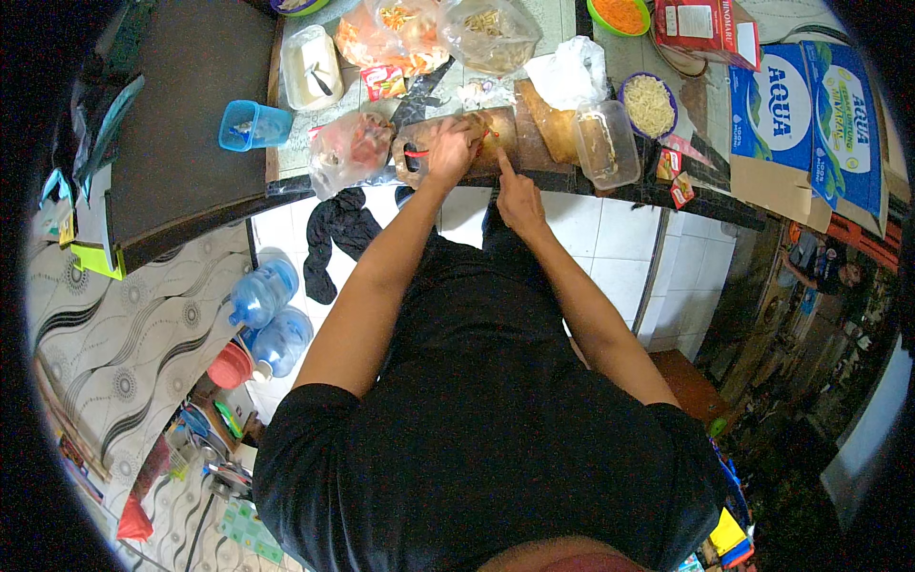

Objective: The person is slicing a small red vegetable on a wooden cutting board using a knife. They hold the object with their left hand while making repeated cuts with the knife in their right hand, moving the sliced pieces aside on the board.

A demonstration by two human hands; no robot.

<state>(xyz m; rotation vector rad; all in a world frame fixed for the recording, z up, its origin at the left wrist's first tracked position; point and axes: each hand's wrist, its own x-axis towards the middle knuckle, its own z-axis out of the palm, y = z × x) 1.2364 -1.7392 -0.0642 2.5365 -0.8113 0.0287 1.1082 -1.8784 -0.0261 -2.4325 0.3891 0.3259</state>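
A wooden cutting board [505,118] with a handle hole lies near the counter's front edge. My left hand [452,151] rests on it, its fingers bent down over a red chili pepper [492,134], of which small red parts show at the fingertips. Another red chili [416,153] lies by the handle hole. At the board's front right, my right hand [520,200] is curled with the index finger stretched forward, in the grip of a knife; the blade can hardly be made out. Left of the board sits a plastic bag of reddish, meat-like food [357,146].
Right of the board are a brown wooden piece [547,129], a clear plastic container [607,146] and a bowl of pale shreds [648,106]. Bagged food [482,36] and a white tub [312,68] stand behind. A blue container [254,126] is left; flattened AQUA cardboard [779,107] is far right.
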